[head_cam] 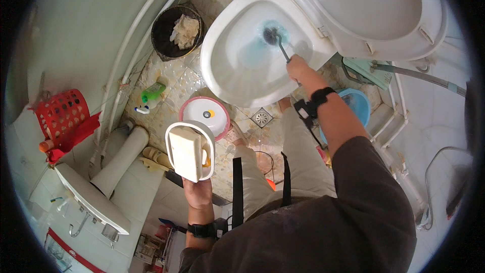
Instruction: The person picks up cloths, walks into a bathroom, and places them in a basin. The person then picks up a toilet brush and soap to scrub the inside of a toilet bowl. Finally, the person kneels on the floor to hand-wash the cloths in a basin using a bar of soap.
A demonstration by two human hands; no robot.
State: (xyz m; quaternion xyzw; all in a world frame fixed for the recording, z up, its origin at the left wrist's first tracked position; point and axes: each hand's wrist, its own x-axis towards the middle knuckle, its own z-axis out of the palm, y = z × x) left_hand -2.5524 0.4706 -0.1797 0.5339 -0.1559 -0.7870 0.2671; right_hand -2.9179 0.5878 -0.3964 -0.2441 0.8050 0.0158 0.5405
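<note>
My right hand [299, 69] grips the grey handle of a toilet brush [270, 36], whose dark head sits in blue-tinted water at the bottom of the white toilet bowl [231, 41]. My left hand [197, 193] holds up a white oval plastic container [212, 151] from below. In the container lies a cream block, perhaps a sponge [185, 153], with something yellow beside it; most of the fingers are hidden under it. The raised toilet seat and lid [363, 3] stand behind the bowl.
On the tiled floor are a black waste bin [161, 40] with crumpled paper, a green bottle [153, 91], a pink-rimmed white basin [193, 110], a drain grate [262, 117] and a blue basin [360, 108]. A sink [91, 201] and red perforated basket [62, 112] are at left.
</note>
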